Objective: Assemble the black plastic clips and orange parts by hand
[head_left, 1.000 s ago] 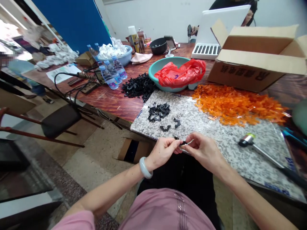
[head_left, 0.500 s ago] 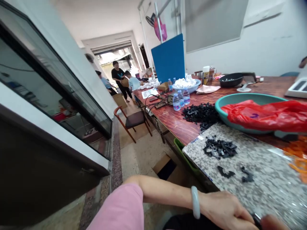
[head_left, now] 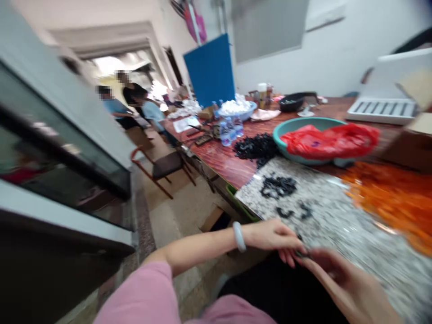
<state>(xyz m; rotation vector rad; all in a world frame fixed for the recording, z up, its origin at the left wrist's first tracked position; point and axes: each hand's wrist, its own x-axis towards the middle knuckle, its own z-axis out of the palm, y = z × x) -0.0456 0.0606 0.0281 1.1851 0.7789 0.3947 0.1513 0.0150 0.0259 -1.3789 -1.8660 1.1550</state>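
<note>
Above my lap, beside the front edge of the speckled stone slab [head_left: 340, 216], my two hands meet. My left hand [head_left: 278, 236], with a pale bangle at its wrist, is closed, its fingertips pinching a small dark piece [head_left: 300, 253]. My right hand [head_left: 347, 274] is closed too, its fingertips against that same piece; blur hides whether it holds anything more. Two curved black pieces [head_left: 285, 212] lie apart on the slab, near my left hand. Behind them is a small heap of black pieces [head_left: 278, 186].
A larger black pile [head_left: 254, 148] and a teal basin [head_left: 281, 139] with a red plastic bag [head_left: 330, 140] stand beyond the slab. Orange pieces [head_left: 398, 198] spread at right, near a cardboard box [head_left: 408, 144]. A chair [head_left: 167, 166] and several people are farther off.
The view has swung right and shows more of the orange pieces and the box. My hands have come up into fuller view, and my right hand now shows with its fingers at the left fingertips.
</note>
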